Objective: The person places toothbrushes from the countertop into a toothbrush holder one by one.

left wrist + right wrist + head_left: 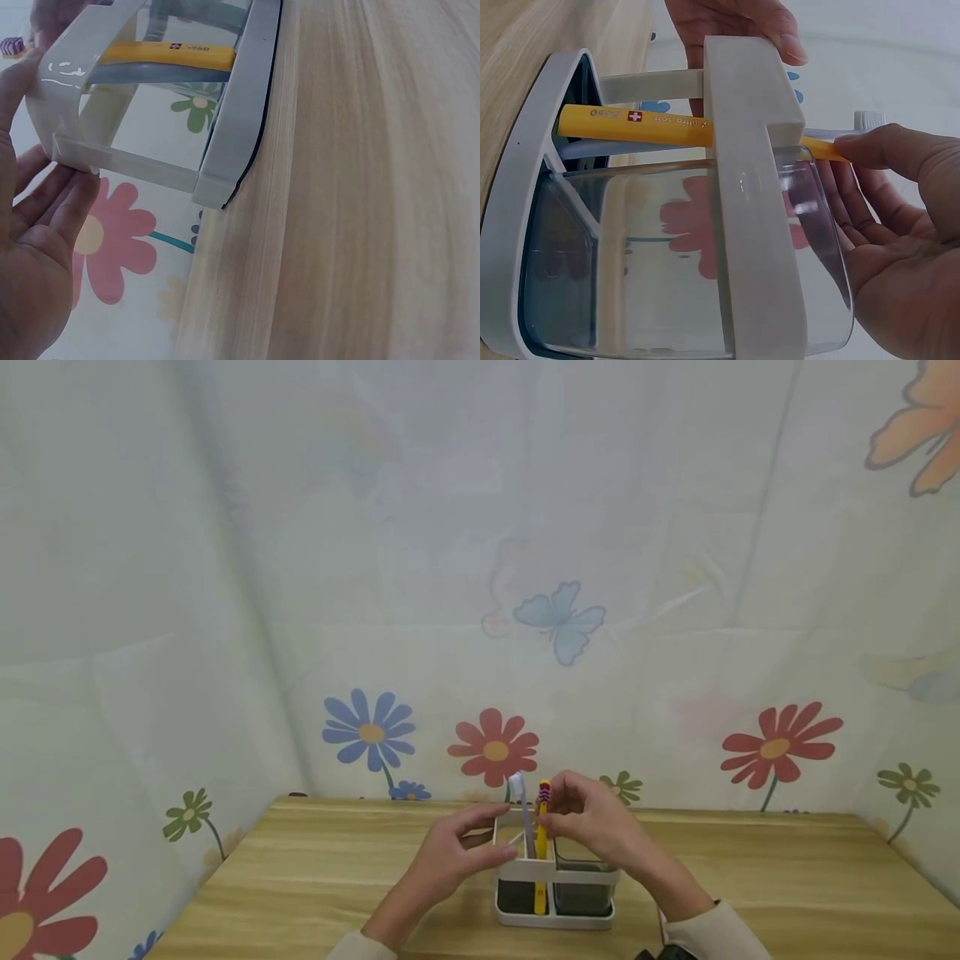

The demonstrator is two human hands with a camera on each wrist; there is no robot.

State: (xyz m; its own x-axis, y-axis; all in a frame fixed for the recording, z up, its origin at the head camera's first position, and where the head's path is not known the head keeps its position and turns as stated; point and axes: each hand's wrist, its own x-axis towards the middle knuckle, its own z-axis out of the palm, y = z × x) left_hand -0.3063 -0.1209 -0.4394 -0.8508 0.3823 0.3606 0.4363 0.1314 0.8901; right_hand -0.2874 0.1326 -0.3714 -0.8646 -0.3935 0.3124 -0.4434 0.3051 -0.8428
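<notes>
A white toothbrush holder (525, 871) with a dark-lined base stands upright on the table. My left hand (453, 852) grips its upper left corner, thumb in front and fingers behind. Inside the left part stands a yellow toothbrush (541, 839) with purple bristles, its handle end down at the base (544, 217). My right hand (600, 822) pinches this brush just below its head, the thumb (885, 148) lying against it. Beside it leans a pale grey toothbrush (522, 802) with white bristles. A clear cup (583, 897) sits in the holder's right part.
The wooden table (337, 868) reaches out on both sides of the holder. Behind it hangs a pale curtain (420, 568) printed with flowers and butterflies. A dark object (667, 952) shows by the right sleeve at the bottom edge.
</notes>
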